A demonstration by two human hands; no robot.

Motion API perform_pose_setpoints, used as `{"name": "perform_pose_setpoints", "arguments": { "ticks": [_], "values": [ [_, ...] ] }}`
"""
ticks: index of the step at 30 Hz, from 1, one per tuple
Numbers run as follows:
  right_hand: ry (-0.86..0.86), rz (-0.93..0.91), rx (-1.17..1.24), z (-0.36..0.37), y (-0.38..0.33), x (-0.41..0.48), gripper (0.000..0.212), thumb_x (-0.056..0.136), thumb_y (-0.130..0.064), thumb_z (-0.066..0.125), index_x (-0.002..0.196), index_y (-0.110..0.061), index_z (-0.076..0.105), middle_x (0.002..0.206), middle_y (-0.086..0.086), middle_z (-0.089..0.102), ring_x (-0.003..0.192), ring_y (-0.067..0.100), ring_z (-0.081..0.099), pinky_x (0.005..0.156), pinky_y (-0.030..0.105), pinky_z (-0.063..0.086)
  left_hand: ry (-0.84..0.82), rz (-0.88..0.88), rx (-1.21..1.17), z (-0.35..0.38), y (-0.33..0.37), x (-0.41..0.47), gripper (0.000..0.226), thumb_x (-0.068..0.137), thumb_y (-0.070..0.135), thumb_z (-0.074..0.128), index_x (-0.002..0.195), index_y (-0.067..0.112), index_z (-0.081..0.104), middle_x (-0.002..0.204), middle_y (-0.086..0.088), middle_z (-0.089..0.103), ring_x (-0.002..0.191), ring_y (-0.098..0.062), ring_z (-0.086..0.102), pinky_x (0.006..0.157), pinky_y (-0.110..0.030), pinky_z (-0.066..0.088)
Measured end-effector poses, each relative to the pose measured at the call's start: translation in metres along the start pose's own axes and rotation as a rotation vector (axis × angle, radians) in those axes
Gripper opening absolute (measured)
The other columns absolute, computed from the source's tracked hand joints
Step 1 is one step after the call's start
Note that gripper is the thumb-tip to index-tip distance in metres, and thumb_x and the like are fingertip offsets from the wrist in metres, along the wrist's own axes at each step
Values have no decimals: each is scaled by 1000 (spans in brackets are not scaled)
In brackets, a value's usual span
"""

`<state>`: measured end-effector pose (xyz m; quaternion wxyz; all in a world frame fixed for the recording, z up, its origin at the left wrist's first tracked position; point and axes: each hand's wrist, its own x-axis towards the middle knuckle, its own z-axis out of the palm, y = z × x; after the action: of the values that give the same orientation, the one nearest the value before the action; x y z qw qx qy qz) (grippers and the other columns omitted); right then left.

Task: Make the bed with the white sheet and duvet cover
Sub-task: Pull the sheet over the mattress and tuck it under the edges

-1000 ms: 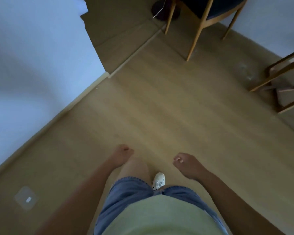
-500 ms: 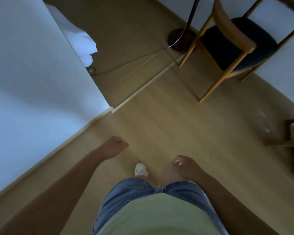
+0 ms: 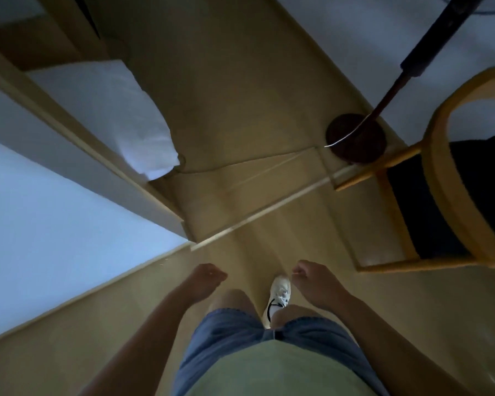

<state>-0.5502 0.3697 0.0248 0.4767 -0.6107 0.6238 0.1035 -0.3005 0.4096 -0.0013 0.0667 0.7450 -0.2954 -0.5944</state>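
Left hand [image 3: 205,281] and right hand [image 3: 317,284] hang in front of the thighs, fingers loosely curled and holding nothing; they are probably free because the person is walking, with one shoe [image 3: 279,292] set forward on the floor [image 3: 269,81]. White linen [image 3: 112,115] lies far left, beyond the corner of the wall [image 3: 55,210], well apart from both hands. Whether it is the sheet or the duvet cover cannot be told. A chair [image 3: 436,155] stands at right, with a lamp base [image 3: 356,138] just beyond it. The bed-making appears not yet begun, and the likely next step is reaching the linen.
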Motion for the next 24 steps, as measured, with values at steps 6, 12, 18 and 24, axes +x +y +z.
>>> {"name": "perform_pose_setpoints", "arguments": {
  "ticks": [6,12,18,24],
  "values": [
    [-121,-130,-153,-76,-76,100,24,92,-24,47,103,-6,59,102,7,64,95,22,59,76,29,44,186,-44,-120,-49,77,51,16,89,15,61,73,13,61,82,-4,60,77,-15,55,73,-23,43],
    [-201,-293,-326,-116,-187,211,25,94,-21,45,107,-5,59,110,11,63,96,23,56,81,32,43,334,-134,-355,-137,133,118,36,93,25,57,115,-3,58,121,-21,58,115,-35,54,101,-40,42],
    [-301,-550,-543,-145,-318,289,17,95,-23,43,90,-11,54,109,14,60,91,20,50,71,25,28,384,-237,-845,-229,183,154,20,96,30,52,104,11,52,93,-6,52,84,-19,50,72,-29,39],
    [-445,-771,-791,-140,-432,359,33,94,-25,44,121,-8,52,126,11,57,116,27,51,87,28,39,565,-369,-977,-280,193,193,53,93,31,55,137,5,41,135,-14,48,115,-28,52,84,-33,46]
  ]
}}
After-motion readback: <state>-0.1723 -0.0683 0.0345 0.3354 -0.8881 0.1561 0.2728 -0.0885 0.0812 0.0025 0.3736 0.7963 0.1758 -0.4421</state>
